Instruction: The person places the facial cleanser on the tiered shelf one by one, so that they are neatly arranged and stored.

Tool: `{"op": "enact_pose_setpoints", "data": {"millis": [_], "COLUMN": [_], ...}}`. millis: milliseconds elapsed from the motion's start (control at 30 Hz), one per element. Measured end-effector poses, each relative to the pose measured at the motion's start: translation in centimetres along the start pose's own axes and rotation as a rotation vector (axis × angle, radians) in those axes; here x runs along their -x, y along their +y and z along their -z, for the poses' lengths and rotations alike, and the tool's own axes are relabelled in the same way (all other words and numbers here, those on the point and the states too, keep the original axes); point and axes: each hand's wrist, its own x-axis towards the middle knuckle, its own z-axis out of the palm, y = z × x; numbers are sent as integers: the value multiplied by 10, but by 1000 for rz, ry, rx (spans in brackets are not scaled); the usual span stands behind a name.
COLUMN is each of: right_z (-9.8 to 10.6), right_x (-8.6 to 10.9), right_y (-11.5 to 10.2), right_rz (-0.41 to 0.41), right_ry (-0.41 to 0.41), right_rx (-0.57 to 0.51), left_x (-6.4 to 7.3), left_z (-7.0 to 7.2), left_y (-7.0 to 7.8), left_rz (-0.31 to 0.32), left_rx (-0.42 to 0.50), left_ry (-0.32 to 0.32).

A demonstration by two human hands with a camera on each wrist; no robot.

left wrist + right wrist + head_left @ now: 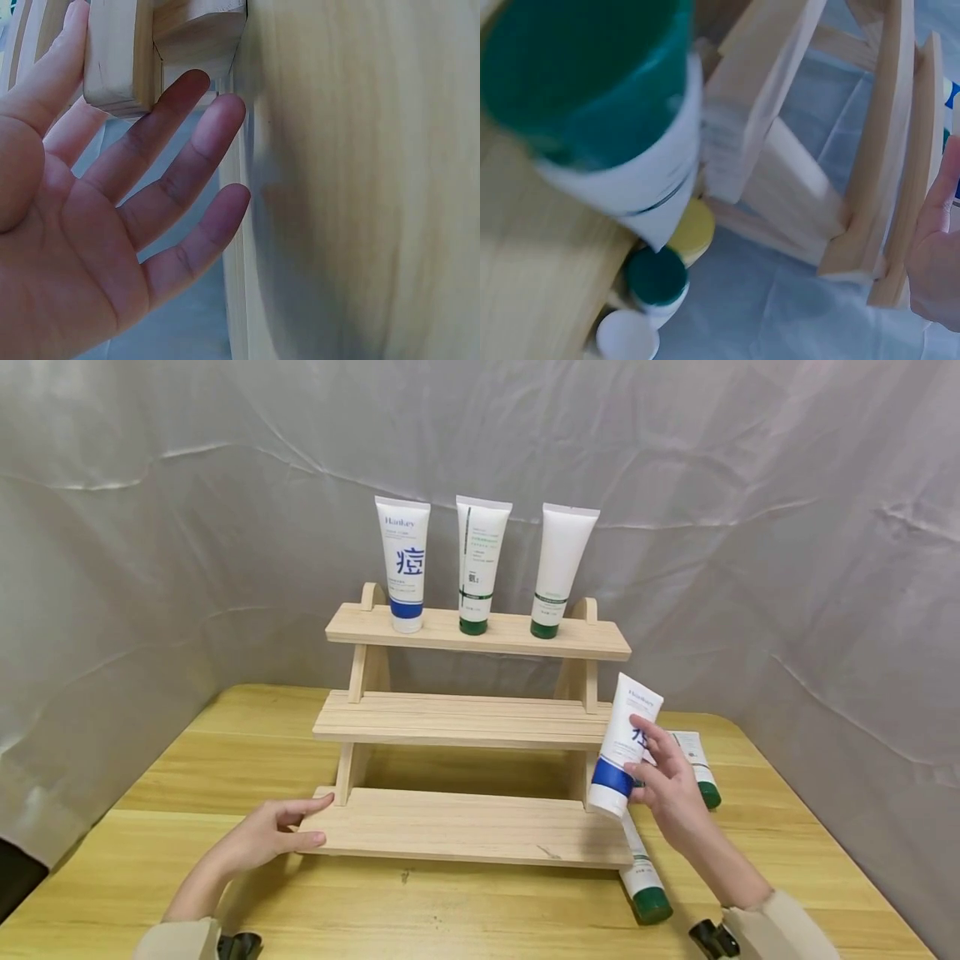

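In the head view, a three-step wooden display stand [465, 827] stands on the table. My left hand [273, 835] grips the left end of its bottom shelf between thumb and index finger; the other fingers spread loosely below in the left wrist view. My right hand [667, 777] holds a white squeeze tube [618, 752] with a blue band, tilted, beside the right end of the middle shelf. On the top shelf, three tubes stand on their caps: a blue-banded tube [405, 564], a green-capped tube [482, 564] and another green-capped tube [562, 568].
A green-capped tube [643, 881] lies by the stand's lower right corner. Farther right lies another green-capped tube [701, 768], partly behind my right hand. The right wrist view also shows a yellow cap [692, 229] and a white cap [628, 335]. Grey cloth [225, 527] hangs behind the table.
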Motion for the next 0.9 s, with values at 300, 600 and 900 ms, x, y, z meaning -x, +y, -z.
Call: {"op": "enact_pose_setpoints", "data": {"millis": [300, 600, 900], "right_z": [-26, -51, -76], "right_x": [-18, -34, -52], "right_y": [-2, -4, -1], "right_rz": [-11, 42, 75], "right_ry": [-4, -26, -61], "right_rx": [-3, -26, -49], "left_x": [2, 2, 2], "left_z": [-1, 0, 0], "left_y": [1, 1, 2], "left_rz": [-6, -4, -3], "left_rx": [20, 16, 18], "left_ry": [4, 11, 5]}}
